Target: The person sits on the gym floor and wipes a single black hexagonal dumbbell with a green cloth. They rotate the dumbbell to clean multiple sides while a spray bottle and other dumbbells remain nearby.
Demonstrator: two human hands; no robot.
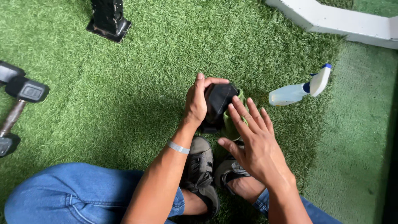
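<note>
Green artificial turf covered the floor where I sat. One black hexagonal rubber dumbbell head (217, 103) stood just ahead of my shoes, its long axis upright. My left hand (196, 101) clasped its left side; my right hand (255, 141) hovered flat and unclenched, fingertips on one green cloth (230, 124) draped beside it. One white spray bottle (298, 89) lay right; one other dumbbell (18, 108) far left.

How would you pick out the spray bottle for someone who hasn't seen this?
Start at the white painted beam crossing the top right of the green artificial turf. Just below it, right of the person's open right hand, a translucent white plastic spray bottle lies on its side. Its white trigger head with blue trim is unique.
</note>
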